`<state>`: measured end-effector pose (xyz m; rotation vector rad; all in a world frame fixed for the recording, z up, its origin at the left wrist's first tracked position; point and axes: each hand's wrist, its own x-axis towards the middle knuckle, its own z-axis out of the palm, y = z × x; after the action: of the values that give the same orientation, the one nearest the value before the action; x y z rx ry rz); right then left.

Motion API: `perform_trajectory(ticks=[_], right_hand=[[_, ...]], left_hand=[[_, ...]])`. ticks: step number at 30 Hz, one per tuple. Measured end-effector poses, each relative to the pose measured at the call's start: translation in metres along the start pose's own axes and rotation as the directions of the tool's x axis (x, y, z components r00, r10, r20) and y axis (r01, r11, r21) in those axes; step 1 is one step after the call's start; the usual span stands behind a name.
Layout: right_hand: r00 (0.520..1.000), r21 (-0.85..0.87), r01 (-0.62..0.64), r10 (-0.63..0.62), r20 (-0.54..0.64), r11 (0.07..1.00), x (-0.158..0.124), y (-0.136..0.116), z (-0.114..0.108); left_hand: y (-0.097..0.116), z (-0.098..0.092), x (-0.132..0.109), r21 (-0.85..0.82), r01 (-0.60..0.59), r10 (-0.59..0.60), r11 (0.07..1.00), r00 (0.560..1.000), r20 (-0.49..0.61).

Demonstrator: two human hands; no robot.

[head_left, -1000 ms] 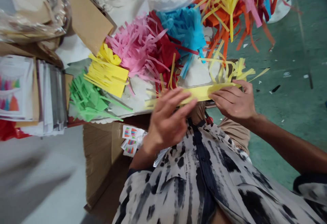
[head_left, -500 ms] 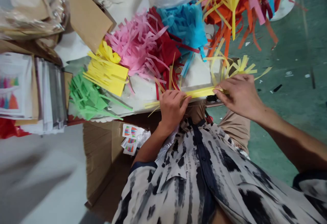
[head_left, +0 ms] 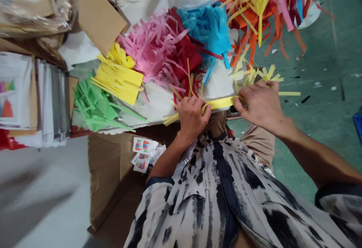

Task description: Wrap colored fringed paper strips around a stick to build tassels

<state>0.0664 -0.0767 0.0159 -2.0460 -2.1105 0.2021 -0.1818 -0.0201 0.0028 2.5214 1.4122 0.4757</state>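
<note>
Just above centre frame, a yellow fringed paper strip [head_left: 219,103] stretches between two hands. Its nine o'clock end is wrapped in the closed fingers of the left hand [head_left: 194,115]. The right hand [head_left: 258,104] seemingly pinches the three o'clock end. A pink fringe pile [head_left: 152,50] lies at eleven o'clock and a green fringe pile [head_left: 94,106] at nine.

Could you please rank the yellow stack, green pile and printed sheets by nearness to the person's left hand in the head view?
1. yellow stack, up-left of the left hand.
2. green pile, farther left.
3. printed sheets, far left.
</note>
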Motion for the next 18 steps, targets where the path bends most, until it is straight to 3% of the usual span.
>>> perform_trajectory(ticks=[5,8,11,14,16,18], right_hand=[[0.993,-0.033,-0.014,0.01,-0.118,0.999,-0.007,-0.008,-0.001],[0.98,-0.043,0.071,-0.078,-0.181,0.997,-0.017,-0.015,0.009],[0.949,-0.026,0.239,-0.24,-0.204,0.971,-0.032,-0.011,0.024],[0.934,-0.018,0.268,-0.264,-0.241,0.963,-0.048,0.017,0.027],[0.943,-0.046,0.197,-0.202,-0.266,0.979,-0.056,0.044,0.019],[0.92,-0.094,0.111,-0.138,-0.366,0.989,-0.062,0.065,0.008]], left_hand=[[0.002,0.002,0.003,0.033,-0.017,0.018,0.999,1.0,-0.016],[0.005,0.005,0.003,0.021,-0.204,0.205,0.979,0.977,-0.057],[0.006,0.009,0.002,0.027,-0.42,0.421,0.907,0.905,-0.067],[0.003,0.01,-0.001,0.042,-0.475,0.477,0.879,0.877,-0.059],[0.001,0.009,-0.003,0.036,-0.468,0.469,0.883,0.882,-0.04],[-0.001,0.009,-0.004,0.024,-0.46,0.46,0.888,0.888,-0.012]])
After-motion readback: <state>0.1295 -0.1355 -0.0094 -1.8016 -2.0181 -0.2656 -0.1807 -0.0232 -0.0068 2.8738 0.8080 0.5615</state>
